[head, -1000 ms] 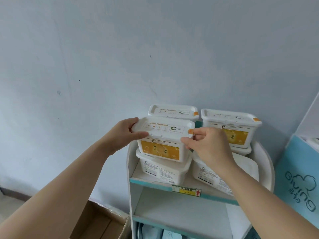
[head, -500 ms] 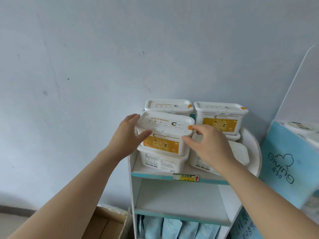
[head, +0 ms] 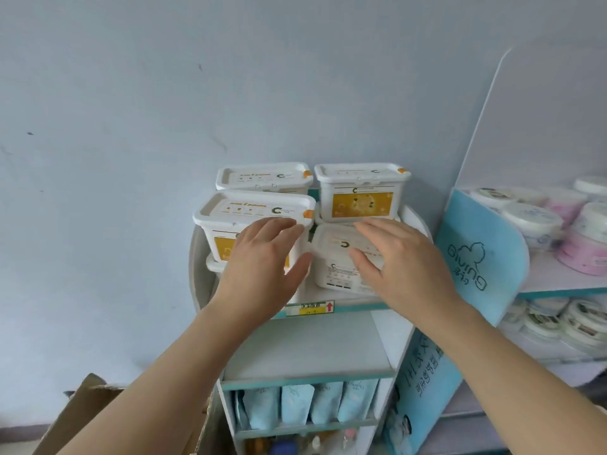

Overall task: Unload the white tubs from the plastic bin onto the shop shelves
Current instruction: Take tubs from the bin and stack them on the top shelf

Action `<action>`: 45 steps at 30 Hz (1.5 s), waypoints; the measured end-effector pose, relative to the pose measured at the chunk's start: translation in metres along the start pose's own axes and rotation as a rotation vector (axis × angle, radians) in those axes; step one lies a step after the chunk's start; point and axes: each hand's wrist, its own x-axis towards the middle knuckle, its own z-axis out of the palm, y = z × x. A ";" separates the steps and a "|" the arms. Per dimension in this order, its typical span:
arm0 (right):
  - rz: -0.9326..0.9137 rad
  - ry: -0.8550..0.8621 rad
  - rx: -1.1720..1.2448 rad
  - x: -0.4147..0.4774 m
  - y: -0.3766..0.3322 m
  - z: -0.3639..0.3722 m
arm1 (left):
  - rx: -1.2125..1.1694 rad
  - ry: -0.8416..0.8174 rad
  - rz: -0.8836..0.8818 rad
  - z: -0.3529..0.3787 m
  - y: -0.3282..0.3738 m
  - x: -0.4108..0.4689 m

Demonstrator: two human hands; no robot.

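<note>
Covering front-left tub [head: 249, 210], L hand [head: 262, 261], R hand [head: 407, 267] above front-right tub [head: 335, 257]

Pale blue-grey wall [head: 164, 126] fills upper and left frame, few dark scuffs. Narrow white shelf unit [head: 305, 353] with teal edges at centre, against wall. Yellow price tag [head: 308, 310] on upper shelf edge. Blue panel [head: 476, 251] at right of unit, white board [head: 542, 110] above. Second shelving [head: 542, 277] far right. Cardboard box [head: 82, 412] lower left. Floor strip [head: 19, 444] bottom left. Soft, even light.
</note>
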 end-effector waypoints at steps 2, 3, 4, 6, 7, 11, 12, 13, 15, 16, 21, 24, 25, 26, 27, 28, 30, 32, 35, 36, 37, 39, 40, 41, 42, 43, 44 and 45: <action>0.021 -0.031 -0.038 -0.020 0.019 -0.009 | -0.032 -0.044 0.064 0.016 0.023 0.001; 0.044 -0.033 -0.060 -0.031 0.029 -0.015 | -0.048 -0.066 0.090 0.025 0.034 0.002; 0.069 -0.029 -0.080 -0.043 0.039 -0.020 | -0.063 -0.086 0.113 0.035 0.046 0.003; 0.127 -0.023 -0.113 -0.068 0.062 -0.030 | -0.102 -0.129 0.157 0.056 0.072 0.003; 0.163 -0.024 -0.134 -0.080 0.074 -0.035 | -0.122 -0.148 0.181 0.067 0.085 0.003; 0.302 -0.099 -0.205 -0.136 0.127 -0.056 | -0.209 -0.228 0.270 0.115 0.146 0.002; 0.330 -0.123 -0.204 -0.152 0.140 -0.062 | -0.228 -0.251 0.291 0.129 0.163 0.002; 0.360 -0.140 -0.205 -0.167 0.155 -0.067 | -0.244 -0.277 0.311 0.144 0.180 0.001; 0.432 -0.161 -0.220 -0.202 0.186 -0.079 | -0.272 -0.335 0.343 0.174 0.217 -0.001; 0.478 -0.171 -0.228 -0.219 0.203 -0.084 | -0.287 -0.366 0.357 0.189 0.235 -0.003; 0.657 -0.220 -0.273 -0.300 0.292 -0.116 | -0.348 -0.530 0.401 0.266 0.328 -0.010; 0.758 -0.250 -0.310 -0.347 0.344 -0.131 | -0.333 -0.589 0.425 0.313 0.380 -0.018; 0.785 -0.267 -0.316 -0.362 0.360 -0.134 | -0.340 -0.607 0.427 0.328 0.395 -0.021; 0.818 -0.293 -0.310 -0.377 0.376 -0.136 | -0.351 -0.644 0.419 0.342 0.409 -0.023; 0.855 -0.325 -0.297 -0.390 0.390 -0.137 | -0.346 -0.688 0.413 0.355 0.422 -0.025; 0.894 -0.362 -0.281 -0.403 0.403 -0.137 | -0.334 -0.742 0.411 0.369 0.434 -0.028; 0.963 -0.420 -0.251 -0.426 0.425 -0.133 | -0.317 -0.826 0.400 0.396 0.451 -0.035; 1.017 -0.459 -0.221 -0.446 0.443 -0.124 | -0.305 -0.888 0.374 0.421 0.464 -0.042; 1.099 -0.491 -0.176 -0.470 0.468 -0.104 | -0.267 -1.005 0.340 0.461 0.478 -0.047; 1.126 -0.499 -0.157 -0.478 0.477 -0.097 | -0.257 -1.041 0.328 0.475 0.481 -0.048; 1.152 -0.508 -0.138 -0.484 0.486 -0.090 | -0.253 -1.076 0.318 0.488 0.485 -0.047; 1.207 -0.531 -0.108 -0.496 0.503 -0.078 | -0.258 -1.133 0.312 0.513 0.493 -0.048; 1.235 -0.538 -0.097 -0.501 0.513 -0.072 | -0.266 -1.158 0.305 0.525 0.498 -0.048; 1.264 -0.546 -0.086 -0.505 0.523 -0.066 | -0.281 -1.184 0.293 0.536 0.503 -0.048; 1.292 -0.554 -0.073 -0.509 0.531 -0.061 | -0.304 -1.211 0.279 0.546 0.507 -0.049; 1.313 -0.562 -0.063 -0.513 0.539 -0.056 | -0.325 -1.240 0.266 0.555 0.512 -0.052; 1.331 -0.574 -0.056 -0.518 0.548 -0.050 | -0.339 -1.270 0.257 0.566 0.517 -0.055; 1.343 -0.586 -0.047 -0.522 0.556 -0.044 | -0.347 -1.302 0.251 0.577 0.522 -0.059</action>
